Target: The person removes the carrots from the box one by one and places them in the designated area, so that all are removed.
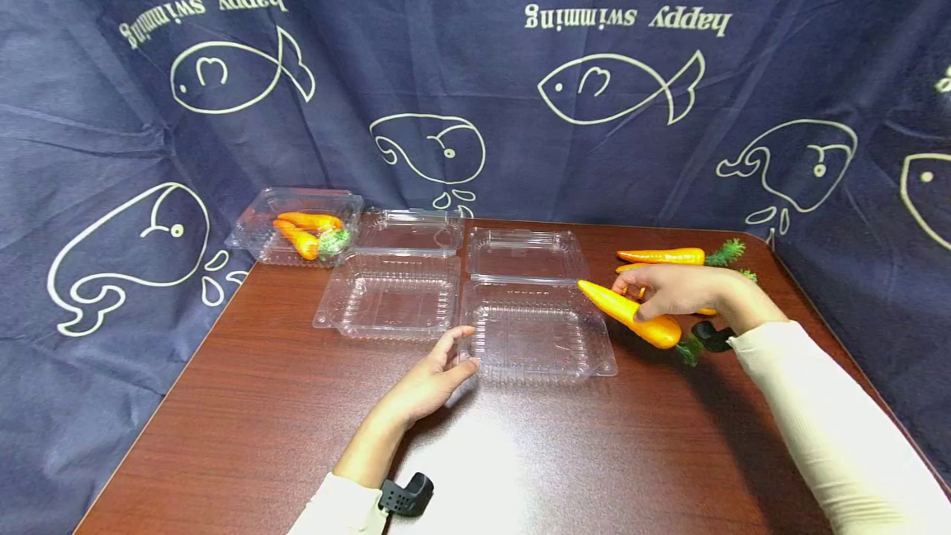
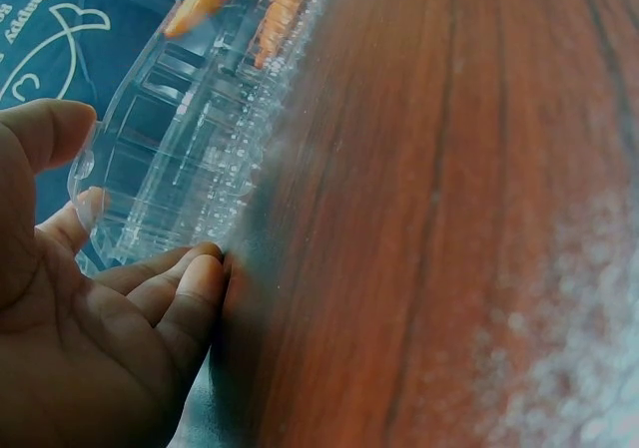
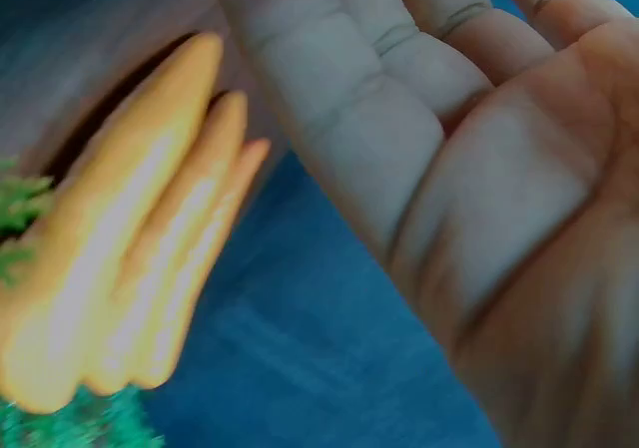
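Note:
My right hand (image 1: pixel 687 291) holds an orange carrot (image 1: pixel 627 316) between thumb and fingers. Its tip slants toward the right side of a clear plastic container (image 1: pixel 535 341). In the right wrist view my right hand (image 3: pixel 489 179) shows its palm, the fingertips cut off, beside several lying carrots (image 3: pixel 110 228). At that container's left edge, my left hand (image 1: pixel 427 382) rests with loosely extended fingers. Close up, my left hand (image 2: pixel 110 318) has its fingertips against clear plastic (image 2: pixel 170 159). More carrots (image 1: pixel 661 256) with green tops lie behind my right hand, which partly hides them.
Left of the container stands another clear container (image 1: pixel 394 304) with its lid folded back. A closed container (image 1: pixel 260 225) at the back left holds two carrots (image 1: pixel 308 221). A blue curtain (image 1: pixel 505 155) hangs behind the brown wooden table (image 1: pixel 260 403).

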A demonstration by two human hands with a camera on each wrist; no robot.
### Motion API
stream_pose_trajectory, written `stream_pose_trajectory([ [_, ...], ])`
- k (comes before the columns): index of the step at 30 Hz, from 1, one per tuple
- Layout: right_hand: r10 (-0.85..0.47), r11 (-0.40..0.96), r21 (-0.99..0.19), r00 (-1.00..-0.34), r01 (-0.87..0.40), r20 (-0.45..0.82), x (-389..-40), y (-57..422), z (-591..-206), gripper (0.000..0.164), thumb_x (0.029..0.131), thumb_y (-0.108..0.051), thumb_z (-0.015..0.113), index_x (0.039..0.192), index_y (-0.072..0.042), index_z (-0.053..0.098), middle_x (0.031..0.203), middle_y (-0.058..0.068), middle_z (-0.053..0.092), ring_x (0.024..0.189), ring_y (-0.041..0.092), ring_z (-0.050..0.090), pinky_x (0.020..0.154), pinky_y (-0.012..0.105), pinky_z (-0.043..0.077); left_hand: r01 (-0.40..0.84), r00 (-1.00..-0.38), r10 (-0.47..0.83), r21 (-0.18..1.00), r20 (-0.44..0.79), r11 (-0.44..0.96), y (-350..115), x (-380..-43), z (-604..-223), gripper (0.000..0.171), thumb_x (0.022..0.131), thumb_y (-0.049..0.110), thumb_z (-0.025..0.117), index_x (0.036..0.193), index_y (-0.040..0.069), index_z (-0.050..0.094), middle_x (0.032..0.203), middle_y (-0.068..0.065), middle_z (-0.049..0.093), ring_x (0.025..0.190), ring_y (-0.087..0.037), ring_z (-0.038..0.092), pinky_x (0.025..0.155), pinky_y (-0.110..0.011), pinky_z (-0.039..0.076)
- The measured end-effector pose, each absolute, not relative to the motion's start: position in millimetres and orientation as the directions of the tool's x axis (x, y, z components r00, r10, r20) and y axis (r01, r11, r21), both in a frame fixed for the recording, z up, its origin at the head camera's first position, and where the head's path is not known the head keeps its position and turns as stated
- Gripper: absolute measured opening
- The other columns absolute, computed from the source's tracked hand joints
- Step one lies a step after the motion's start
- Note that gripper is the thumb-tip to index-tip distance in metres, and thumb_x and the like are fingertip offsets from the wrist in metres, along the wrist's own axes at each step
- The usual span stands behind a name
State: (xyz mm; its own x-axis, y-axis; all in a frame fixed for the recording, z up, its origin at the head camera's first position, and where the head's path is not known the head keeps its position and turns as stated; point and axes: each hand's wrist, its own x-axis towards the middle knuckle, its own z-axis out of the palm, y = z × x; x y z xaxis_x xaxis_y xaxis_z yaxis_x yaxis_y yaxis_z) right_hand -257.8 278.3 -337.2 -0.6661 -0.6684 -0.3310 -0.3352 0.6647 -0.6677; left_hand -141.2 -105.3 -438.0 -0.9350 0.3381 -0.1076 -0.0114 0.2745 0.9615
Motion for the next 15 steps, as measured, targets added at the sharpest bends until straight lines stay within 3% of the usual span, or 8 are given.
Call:
stream_pose_trajectory([
  [7,-0.615,0.67,-0.706,-0.703,-0.228,-0.356,-261.9,305.0,-350.5,0.042,0.074,0.001,0.072,0.112,-0.001,0.056,0.1,0.009,0.054,0.092,0.023,0.048,0.076,0.03,0.041,-0.003,-0.938,0.332,0.963,-0.096,0.269,-104.6,-142.1,-438.7,0.05,0.1,0.027,0.058,0.146,0.02,0.041,0.155,-0.027,0.029,0.139,-0.044,0.032,0.111,-0.06,0.027],
  [15,-0.577,0.705,-0.68,-0.722,-0.204,-0.381,-266.2,330.3,-360.6,0.045,0.072,0.001,0.072,0.115,-0.001,0.057,0.102,0.008,0.057,0.093,0.021,0.049,0.077,0.028,0.041,-0.005,-0.936,0.335,0.959,-0.104,0.284,-105.4,-141.6,-437.7,0.052,0.099,0.031,0.058,0.147,0.021,0.04,0.156,-0.027,0.027,0.14,-0.045,0.031,0.11,-0.061,0.026],
])
